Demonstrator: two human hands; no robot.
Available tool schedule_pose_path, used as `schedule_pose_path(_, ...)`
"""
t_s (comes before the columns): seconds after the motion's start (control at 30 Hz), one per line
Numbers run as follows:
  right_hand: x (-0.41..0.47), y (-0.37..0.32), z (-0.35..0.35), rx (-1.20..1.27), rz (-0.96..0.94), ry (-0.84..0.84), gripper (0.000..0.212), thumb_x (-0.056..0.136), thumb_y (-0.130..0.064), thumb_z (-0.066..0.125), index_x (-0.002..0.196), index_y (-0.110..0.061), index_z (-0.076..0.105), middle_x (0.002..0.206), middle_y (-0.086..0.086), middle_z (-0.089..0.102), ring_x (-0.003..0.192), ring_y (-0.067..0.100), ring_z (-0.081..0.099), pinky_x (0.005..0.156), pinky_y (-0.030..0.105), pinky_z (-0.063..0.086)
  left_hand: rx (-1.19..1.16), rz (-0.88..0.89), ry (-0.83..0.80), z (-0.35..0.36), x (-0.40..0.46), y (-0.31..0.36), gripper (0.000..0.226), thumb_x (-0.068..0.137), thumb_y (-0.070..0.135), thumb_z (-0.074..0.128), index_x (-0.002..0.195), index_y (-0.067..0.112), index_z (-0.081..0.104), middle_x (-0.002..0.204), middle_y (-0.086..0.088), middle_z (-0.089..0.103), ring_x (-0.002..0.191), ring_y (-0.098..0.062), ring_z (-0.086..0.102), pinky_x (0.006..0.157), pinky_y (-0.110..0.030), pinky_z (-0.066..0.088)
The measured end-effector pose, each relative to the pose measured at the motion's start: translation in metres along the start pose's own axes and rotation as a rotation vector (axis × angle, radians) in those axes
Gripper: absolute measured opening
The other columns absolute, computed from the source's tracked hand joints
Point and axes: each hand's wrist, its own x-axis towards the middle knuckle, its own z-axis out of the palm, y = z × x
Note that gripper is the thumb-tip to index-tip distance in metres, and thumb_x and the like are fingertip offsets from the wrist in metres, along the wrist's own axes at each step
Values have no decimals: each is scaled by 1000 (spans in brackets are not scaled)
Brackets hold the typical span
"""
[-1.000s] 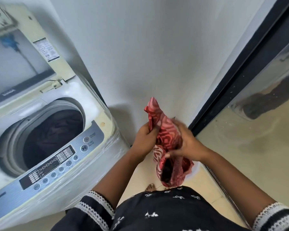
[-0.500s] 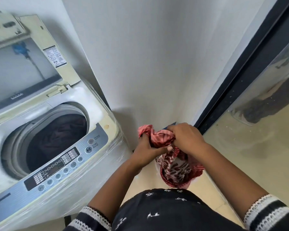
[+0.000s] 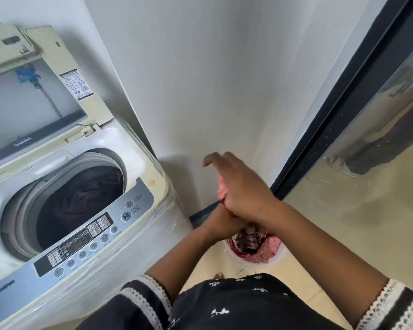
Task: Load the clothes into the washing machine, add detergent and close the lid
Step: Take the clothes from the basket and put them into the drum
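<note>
Left hand (image 3: 221,221) fingers grip red cloth (image 3: 222,188); right hand (image 3: 242,186) fingers loosely spread over it, beside open washer (image 3: 86,210).

A plain white wall (image 3: 212,79) is seen ahead, lit evenly by soft daylight. To the right, a dark door frame (image 3: 348,110) is set beside a reflective glass panel (image 3: 379,163). Below, a beige tiled floor (image 3: 289,267) is laid.

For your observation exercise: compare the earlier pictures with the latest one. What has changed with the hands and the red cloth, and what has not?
The right hand has let go of the red cloth, and its fingers now spread over it. The left hand has bunched the cloth small and holds it. The washing machine lid stays up, dark clothes in the drum, bucket on the floor.
</note>
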Motion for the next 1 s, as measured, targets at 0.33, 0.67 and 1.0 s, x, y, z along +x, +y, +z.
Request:
schedule_pose_path(0.33,-59,70,29,559,200,-30,114,58,-52,91,148,-51,21,148,-18,32,138,13,40,111,45,42,-1049,-136,239,-20,0,8,30,96,33,56,114,12,65,111,-10,74,107,-29,68,99,-47,50)
schedule_pose_path(0.67,-64,106,37,211,424,-46,38,83,-10,60,116,-28,64,101,-1,59,99,25,62,78,33,46,-257,-349,68,-39,2,-21,59,84,47,71,129,14,51,112,-5,67,97,-22,67,82,-44,61)
schedule_pose_path(1.0,-54,82,-2,-357,452,-222,43,89,-18,63,128,-23,47,119,3,53,106,25,54,80,35,47,45,-105,-12,-22,11,-37,127,60,52,89,153,45,3,164,3,11,148,-25,21,118,-52,29)
